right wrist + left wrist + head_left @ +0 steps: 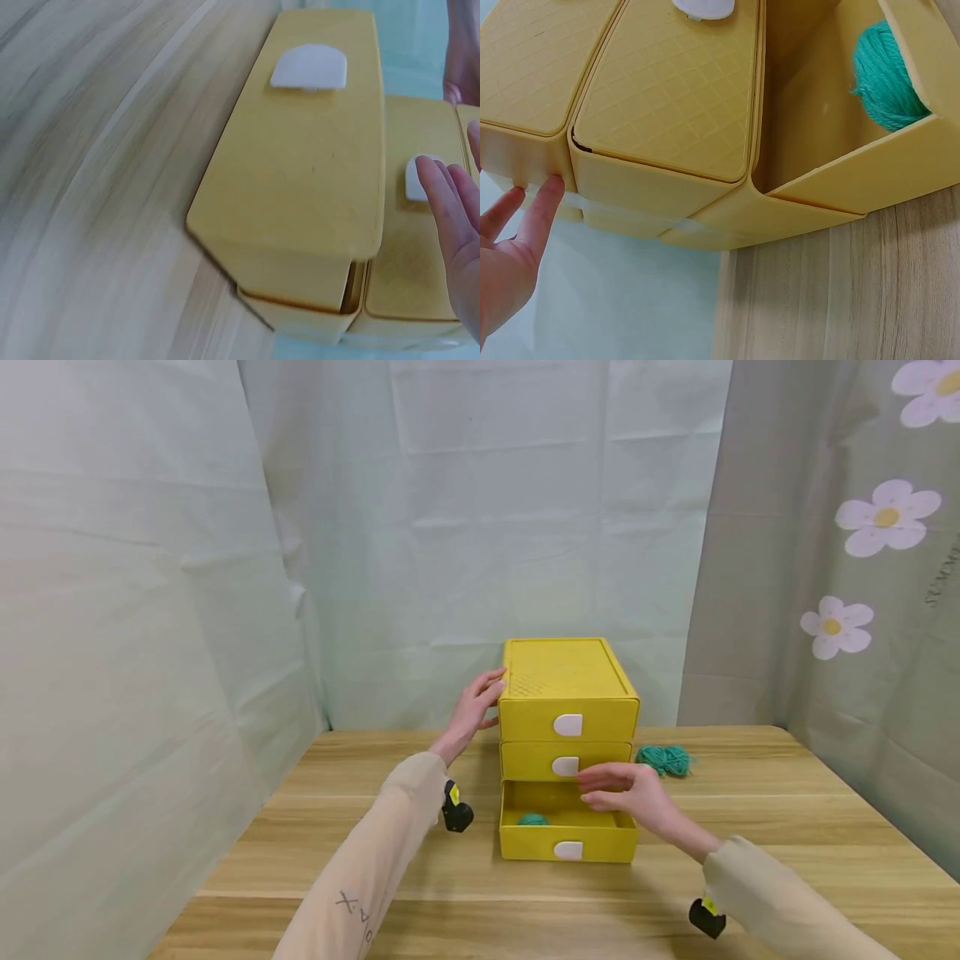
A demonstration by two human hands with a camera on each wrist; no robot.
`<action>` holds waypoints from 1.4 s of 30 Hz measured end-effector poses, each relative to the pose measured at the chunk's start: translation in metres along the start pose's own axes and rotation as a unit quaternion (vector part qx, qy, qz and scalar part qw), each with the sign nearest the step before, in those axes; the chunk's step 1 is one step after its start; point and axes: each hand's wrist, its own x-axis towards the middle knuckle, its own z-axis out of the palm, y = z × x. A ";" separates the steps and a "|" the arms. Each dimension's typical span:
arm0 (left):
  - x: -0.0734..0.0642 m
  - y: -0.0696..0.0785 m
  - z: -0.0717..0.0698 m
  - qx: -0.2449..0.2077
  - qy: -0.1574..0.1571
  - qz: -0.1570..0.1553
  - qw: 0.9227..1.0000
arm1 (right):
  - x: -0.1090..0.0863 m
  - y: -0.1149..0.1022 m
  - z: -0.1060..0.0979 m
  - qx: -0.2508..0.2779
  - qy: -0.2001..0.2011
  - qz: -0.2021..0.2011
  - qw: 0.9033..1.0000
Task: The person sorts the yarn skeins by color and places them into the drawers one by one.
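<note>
A yellow three-drawer cabinet (566,667) stands on the table, its bottom drawer (527,843) pulled out and the upper two closed. Inside that drawer, toward its front left, lies a ball of green yarn (885,75). My left hand (471,708) rests its fingertips against the cabinet's left side, near the top. Over the pulled-out drawer, my right hand (633,795) hovers in front of the middle drawer with loosely bent fingers and nothing held. Its fingertips are near the middle drawer's white tab (414,180); whether they touch it is hard to tell.
A green yarn skein (665,760) lies on the wooden table (360,835) just right of the cabinet. Pale curtains (480,510) hang behind and at the left, and a flower-printed curtain (862,693) hangs at the right.
</note>
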 end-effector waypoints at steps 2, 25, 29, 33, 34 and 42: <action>0.000 0.000 0.000 0.001 -0.001 0.000 1.000 | -0.002 0.002 -0.004 -0.013 0.003 -0.007 1.000; 0.000 0.001 -0.001 -0.005 0.003 -0.003 1.000 | -0.026 0.009 -0.035 -0.081 0.198 -0.046 0.976; 0.001 0.001 -0.002 -0.008 0.004 -0.004 1.000 | -0.028 0.011 -0.040 -0.118 0.239 -0.043 0.963; 0.001 0.001 -0.002 -0.011 0.000 -0.008 1.000 | -0.028 0.011 -0.043 -0.163 0.260 -0.027 0.951; 0.001 0.002 -0.002 -0.013 -0.004 -0.009 1.000 | -0.027 0.012 -0.044 -0.175 0.261 -0.024 0.949; -0.005 0.013 0.000 -0.017 -0.015 -0.020 1.000 | -0.027 0.026 -0.056 -0.235 0.268 0.001 0.934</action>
